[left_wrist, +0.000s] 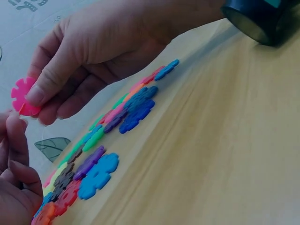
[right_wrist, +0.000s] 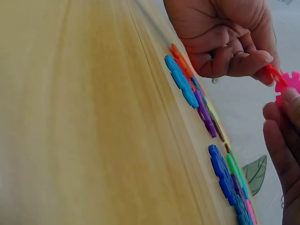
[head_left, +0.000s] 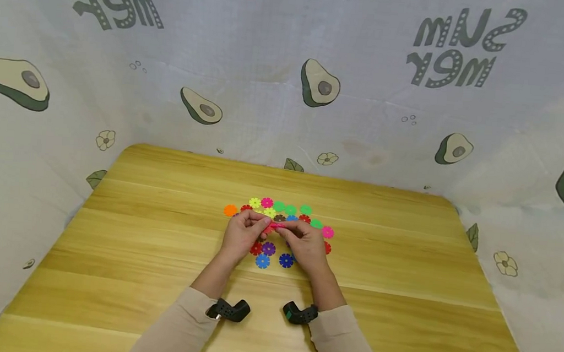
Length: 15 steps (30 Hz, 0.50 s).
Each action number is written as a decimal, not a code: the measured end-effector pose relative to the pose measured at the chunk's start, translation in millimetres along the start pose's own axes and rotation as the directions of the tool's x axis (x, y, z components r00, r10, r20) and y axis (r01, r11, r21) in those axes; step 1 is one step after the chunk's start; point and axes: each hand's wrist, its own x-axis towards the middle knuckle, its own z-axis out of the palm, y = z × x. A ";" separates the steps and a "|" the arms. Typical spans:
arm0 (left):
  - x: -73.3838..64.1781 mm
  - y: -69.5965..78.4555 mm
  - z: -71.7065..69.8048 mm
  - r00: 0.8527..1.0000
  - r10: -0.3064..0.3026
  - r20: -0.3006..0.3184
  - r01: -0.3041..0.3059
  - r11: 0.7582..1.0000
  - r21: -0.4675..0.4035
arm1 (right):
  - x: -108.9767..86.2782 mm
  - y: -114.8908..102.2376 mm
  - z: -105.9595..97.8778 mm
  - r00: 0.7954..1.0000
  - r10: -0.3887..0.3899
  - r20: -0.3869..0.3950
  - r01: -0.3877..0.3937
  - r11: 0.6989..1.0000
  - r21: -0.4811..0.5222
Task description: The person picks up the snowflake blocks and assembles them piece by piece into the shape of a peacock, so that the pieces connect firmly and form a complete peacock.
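Observation:
Both hands meet above a spread of flower-shaped interlocking discs. My left hand pinches an orange-red notched disc between thumb and fingertips. From the other side my right hand pinches a bright pink notched disc, its thumb flat on the face. In the right wrist view the two discs meet edge to edge, crossing at an angle, with the orange-red one seen nearly edge-on. Fingers hide part of each disc.
Loose discs lie flat on the wooden table around and beneath the hands: an orange disc at left, a pink disc at right, a dark blue disc in front. A patterned cloth hangs behind the table.

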 end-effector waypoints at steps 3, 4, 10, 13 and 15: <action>2.3 1.2 -7.7 1.000 0.011 0.024 -0.012 1.000 0.021 | 2.1 -2.0 0.8 0.999 -0.041 0.007 0.041 0.995 -0.095; 3.1 1.5 -10.7 1.000 0.012 0.024 -0.013 1.000 0.023 | 3.0 -1.8 1.2 0.999 -0.046 0.012 0.047 0.989 -0.138; 7.5 1.6 -25.6 1.000 -0.017 -0.014 0.016 0.993 -0.118 | 3.1 -4.6 2.5 0.987 0.016 0.157 0.058 0.887 -0.457; 8.7 0.6 -26.7 0.999 -0.033 -0.019 0.030 0.986 -0.163 | 1.1 -7.2 3.0 0.965 0.091 0.245 0.065 0.825 -0.561; 9.1 -0.5 -25.5 0.999 -0.035 -0.007 0.033 0.984 -0.174 | 0.4 -7.4 3.3 0.952 0.139 0.272 0.051 0.806 -0.589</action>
